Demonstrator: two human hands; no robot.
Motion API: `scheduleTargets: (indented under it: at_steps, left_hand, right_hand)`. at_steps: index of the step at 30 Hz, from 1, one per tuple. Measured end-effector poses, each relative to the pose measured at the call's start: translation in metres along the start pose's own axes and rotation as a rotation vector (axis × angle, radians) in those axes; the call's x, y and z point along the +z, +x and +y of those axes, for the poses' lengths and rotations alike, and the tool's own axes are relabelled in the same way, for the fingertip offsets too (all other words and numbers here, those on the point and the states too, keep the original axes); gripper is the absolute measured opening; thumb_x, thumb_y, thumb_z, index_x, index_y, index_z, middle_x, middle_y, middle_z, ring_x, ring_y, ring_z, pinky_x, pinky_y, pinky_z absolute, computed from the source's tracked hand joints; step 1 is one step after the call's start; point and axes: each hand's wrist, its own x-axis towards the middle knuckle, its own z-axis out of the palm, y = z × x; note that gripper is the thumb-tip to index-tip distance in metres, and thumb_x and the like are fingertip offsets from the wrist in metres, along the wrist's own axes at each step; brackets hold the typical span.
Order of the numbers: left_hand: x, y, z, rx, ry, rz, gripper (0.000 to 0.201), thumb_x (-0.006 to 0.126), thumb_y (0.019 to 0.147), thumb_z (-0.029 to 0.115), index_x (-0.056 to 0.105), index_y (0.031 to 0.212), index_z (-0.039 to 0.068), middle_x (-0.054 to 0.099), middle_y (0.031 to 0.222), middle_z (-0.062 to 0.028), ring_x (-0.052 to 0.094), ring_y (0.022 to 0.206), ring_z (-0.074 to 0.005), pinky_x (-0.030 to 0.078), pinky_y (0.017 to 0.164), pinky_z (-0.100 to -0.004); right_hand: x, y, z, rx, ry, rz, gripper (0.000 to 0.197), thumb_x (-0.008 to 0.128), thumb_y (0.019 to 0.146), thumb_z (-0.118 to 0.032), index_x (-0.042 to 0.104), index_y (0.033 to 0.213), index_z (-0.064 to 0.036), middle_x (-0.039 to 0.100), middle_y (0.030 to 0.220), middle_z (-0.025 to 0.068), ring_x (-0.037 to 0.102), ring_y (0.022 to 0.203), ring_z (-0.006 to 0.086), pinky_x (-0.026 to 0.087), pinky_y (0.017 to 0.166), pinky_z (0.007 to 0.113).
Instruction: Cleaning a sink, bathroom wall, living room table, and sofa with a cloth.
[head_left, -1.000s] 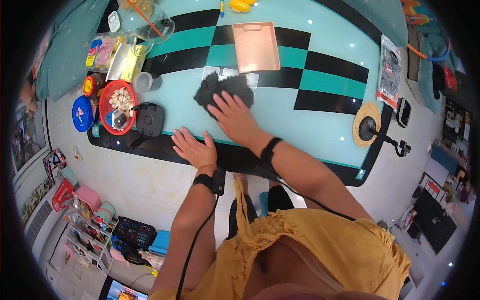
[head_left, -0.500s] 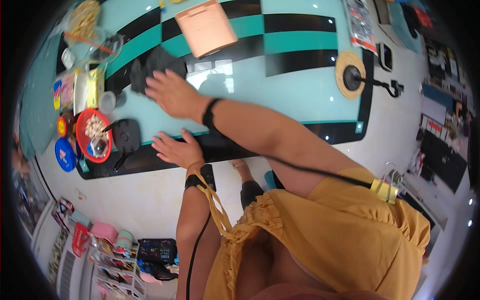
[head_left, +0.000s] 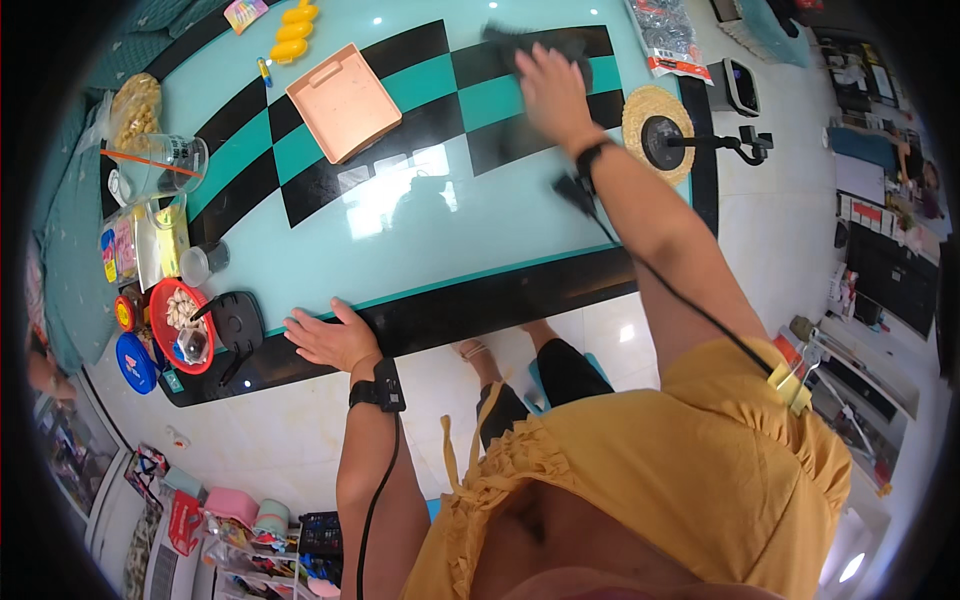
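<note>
Over the far right part of the glossy table (head_left: 300, 260), my right hand (head_left: 557, 100) presses on a dark cloth (head_left: 573, 52), its fingers over it. The cloth is crumpled and blurred by motion, lying on the black-and-green checked pattern. My left hand (head_left: 335, 338) rests flat on the table's near black border, fingers spread and holding nothing. To its left are a black flat object with a handle (head_left: 238, 320) and a red bowl (head_left: 160, 335) with pale pieces in it.
A pinkish tray (head_left: 345, 105) stands mid-table, with yellow egg-shaped things (head_left: 292, 42) beyond. At left are a clear pitcher (head_left: 175, 165), a small clear cup (head_left: 200, 262) and a blue lid (head_left: 136, 362). A stand on a woven mat (head_left: 658, 140) and a plastic package (head_left: 670, 40) edge the right.
My right hand has swept the dark cloth across from the table's left side to the far right. My left hand stays on the near border. The view has shifted.
</note>
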Motion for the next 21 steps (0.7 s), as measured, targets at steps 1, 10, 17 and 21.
scheduleTargets:
  at_steps: [1,10,17,21]
  left_hand:
    - [0.003,0.002,0.004,0.005,-0.006,0.000,0.068,0.056,0.090,0.041,0.037,0.142,0.000,0.029,0.152,-0.0237,0.024,0.142,-0.0401,0.017,0.114,-0.0561]
    - [-0.003,0.001,-0.005,-0.031,0.044,-0.008,0.068,0.054,0.091,0.042,0.037,0.142,0.000,0.030,0.152,-0.0224,0.023,0.143,-0.0382,0.017,0.115,-0.0546]
    - [0.000,-0.003,-0.003,-0.017,0.055,0.003,0.067,0.053,0.091,0.042,0.039,0.141,-0.001,0.031,0.152,-0.0221,0.024,0.142,-0.0375,0.018,0.115,-0.0537]
    - [0.006,-0.002,0.006,0.015,0.063,0.034,0.067,0.053,0.092,0.042,0.038,0.142,-0.001,0.031,0.151,-0.0224,0.025,0.142,-0.0376,0.019,0.115,-0.0524]
  right_hand:
    - [0.013,0.028,0.006,0.086,-0.050,0.047,0.043,0.053,0.090,-0.024,0.053,0.132,-0.0163,0.045,0.142,0.0105,0.040,0.131,0.0338,0.033,0.105,0.058]
    - [-0.033,-0.062,-0.147,-0.126,0.248,-0.136,0.037,0.049,0.088,-0.014,0.058,0.123,-0.0074,0.050,0.134,0.0139,0.043,0.125,0.0357,0.035,0.103,0.053]
    - [-0.155,-0.214,-0.067,-0.223,0.359,-0.706,0.047,0.067,0.077,-0.016,0.059,0.123,-0.0155,0.048,0.137,0.0092,0.042,0.129,0.0319,0.035,0.101,0.049]
    - [-0.171,-0.275,0.062,0.240,-0.047,-0.454,0.048,0.062,0.081,-0.013,0.055,0.129,-0.0118,0.047,0.139,0.0156,0.043,0.127,0.0368,0.035,0.103,0.047]
